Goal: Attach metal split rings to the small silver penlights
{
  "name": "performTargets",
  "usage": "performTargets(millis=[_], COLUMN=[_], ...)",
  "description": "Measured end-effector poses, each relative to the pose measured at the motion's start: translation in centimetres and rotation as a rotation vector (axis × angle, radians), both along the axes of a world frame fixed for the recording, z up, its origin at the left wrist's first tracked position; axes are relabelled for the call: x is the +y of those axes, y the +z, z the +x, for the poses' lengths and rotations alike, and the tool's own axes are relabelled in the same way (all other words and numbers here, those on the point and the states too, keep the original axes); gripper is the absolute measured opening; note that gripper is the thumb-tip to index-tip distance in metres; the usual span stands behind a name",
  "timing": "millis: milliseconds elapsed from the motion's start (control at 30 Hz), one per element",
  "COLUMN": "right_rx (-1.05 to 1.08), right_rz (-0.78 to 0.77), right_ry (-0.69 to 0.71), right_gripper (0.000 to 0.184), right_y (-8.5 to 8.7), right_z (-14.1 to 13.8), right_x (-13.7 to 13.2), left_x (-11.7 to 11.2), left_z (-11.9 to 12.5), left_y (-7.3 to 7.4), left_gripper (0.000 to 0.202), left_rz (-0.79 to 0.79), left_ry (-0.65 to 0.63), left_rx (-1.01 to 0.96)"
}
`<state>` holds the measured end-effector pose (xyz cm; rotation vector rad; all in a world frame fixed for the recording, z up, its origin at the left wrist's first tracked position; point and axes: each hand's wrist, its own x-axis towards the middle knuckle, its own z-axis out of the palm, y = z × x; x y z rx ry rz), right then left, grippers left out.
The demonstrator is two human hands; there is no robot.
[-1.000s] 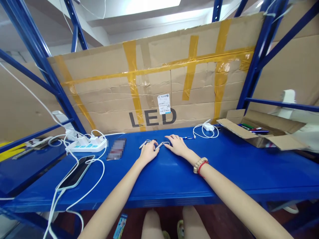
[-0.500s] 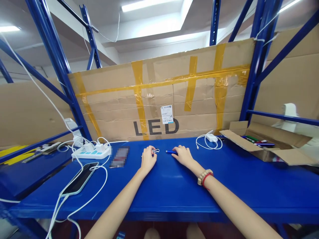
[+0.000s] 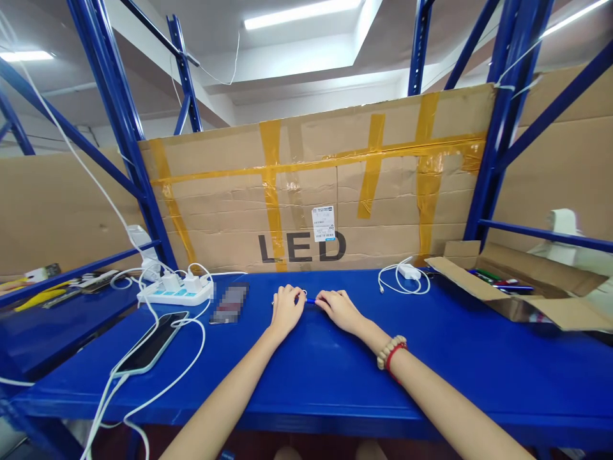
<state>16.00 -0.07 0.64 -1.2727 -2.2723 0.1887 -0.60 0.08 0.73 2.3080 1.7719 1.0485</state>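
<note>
My left hand (image 3: 288,310) is closed over a small shiny metal piece (image 3: 304,292) with a curved, hook-like end; most of it is hidden under the fingers. Close by on the right, my right hand (image 3: 339,309) pinches a slim blue pen (image 3: 311,301) whose left tip points at the metal piece. The tip and the metal piece are very near each other; whether they touch I cannot tell. Both hands rest low over the blue tabletop (image 3: 330,377), in front of a cardboard panel (image 3: 230,217) marked LED.
On the left are a white power strip (image 3: 172,295) with plugs, a phone (image 3: 153,345) under white cables, and a second, blurred phone (image 3: 230,303). A coiled charger (image 3: 408,271) lies right of the hands, beside an open cardboard box (image 3: 507,306) with pens. Blue rack posts (image 3: 502,115) frame the table.
My right hand has moved left with the pen, narrowing the gap to my left hand. My left hand now covers more of the metal piece. The camera view has shifted slightly.
</note>
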Motion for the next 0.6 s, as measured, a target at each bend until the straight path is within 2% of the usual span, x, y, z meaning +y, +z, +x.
performTargets(millis=[100, 233, 467, 600], right_rx=[0.026, 0.0, 0.007, 0.08], right_rz=[-0.004, 0.008, 0.004, 0.009], right_ry=[0.037, 0.055, -0.005, 0.008], right_gripper=[0.024, 0.024, 0.015, 0.011], right_y=[0.07, 0.16, 0.19, 0.16], right_z=[0.14, 0.29, 0.35, 0.42], right_x=[0.08, 0.09, -0.01, -0.08], left_x=[-0.03, 0.36, 0.54, 0.39], left_z=[0.12, -0.02, -0.39, -0.32], left_y=[-0.02, -0.48, -0.35, 0.05], left_gripper=[0.036, 0.036, 0.035, 0.038], left_rz=[-0.005, 0.002, 0.002, 0.002], left_ry=[-0.033, -0.062, 0.027, 0.003], left_rx=[0.076, 0.079, 0.047, 0.025])
